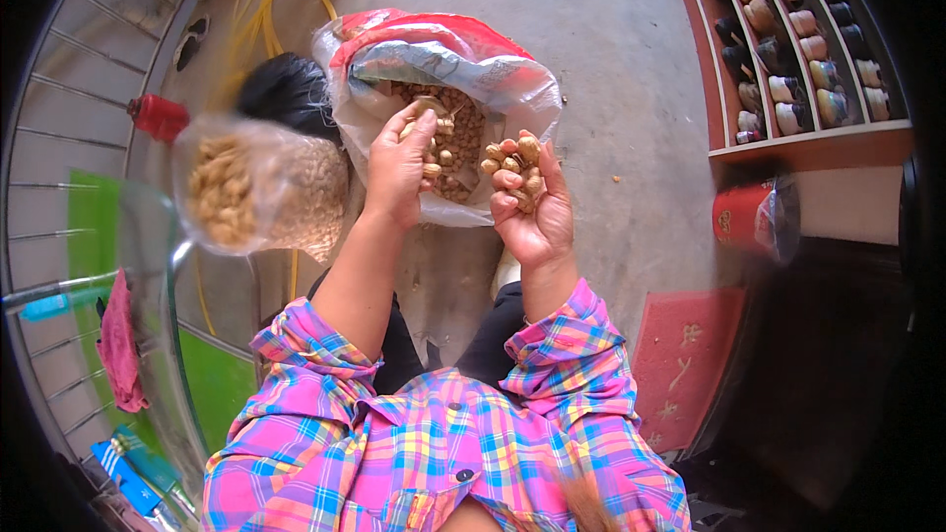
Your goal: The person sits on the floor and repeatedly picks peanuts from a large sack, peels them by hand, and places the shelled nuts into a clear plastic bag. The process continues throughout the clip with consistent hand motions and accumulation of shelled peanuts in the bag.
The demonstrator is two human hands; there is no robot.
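Before me stands a woven plastic sack [532, 89], its rim rolled open, with many unshelled peanuts [464, 125] inside. Above the left side of its mouth, my left hand [400, 155] grips several peanuts; some show past the thumb and below the fingers. My right hand [538, 203] is palm up at the sack's near right edge, its curled fingers around a cluster of peanuts [526, 170]. To the left, a clear plastic bag [292, 185] full of peanuts stands beside the sack, partly blurred.
A black plastic bag [284, 92] and a red bottle-like object [159, 117] lie left of the sack. A glass-topped table [151, 295] edges the left side. A shoe rack [809, 137] stands at right, above a red container [746, 214] and a red mat [687, 362].
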